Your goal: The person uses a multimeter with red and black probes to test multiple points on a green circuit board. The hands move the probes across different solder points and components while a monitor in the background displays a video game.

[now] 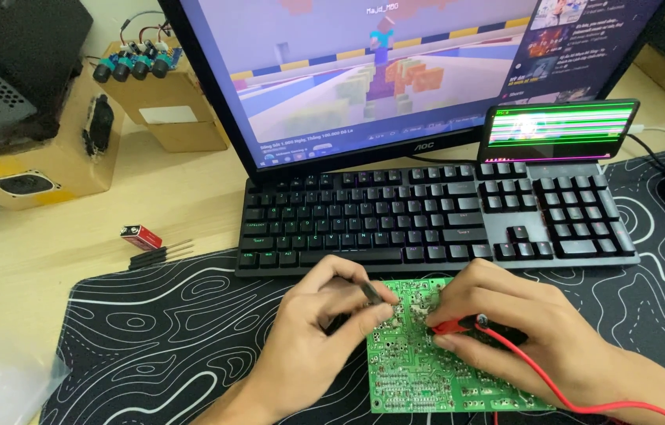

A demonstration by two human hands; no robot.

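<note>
1. While both hands work over the green printed circuit board (427,362) lying near-centre on the black wavy-patterned desk mat (151,330), left hand (313,330) pinches a thin black probe (370,293), right hand (521,327) grips a red probe w/ red lead (452,324).
2. Step, prob.: probing solder points; next touch needs steady tips, exact pads.
3. Hidden: probe tips, board's near edge cut off; meter not in view.
</note>
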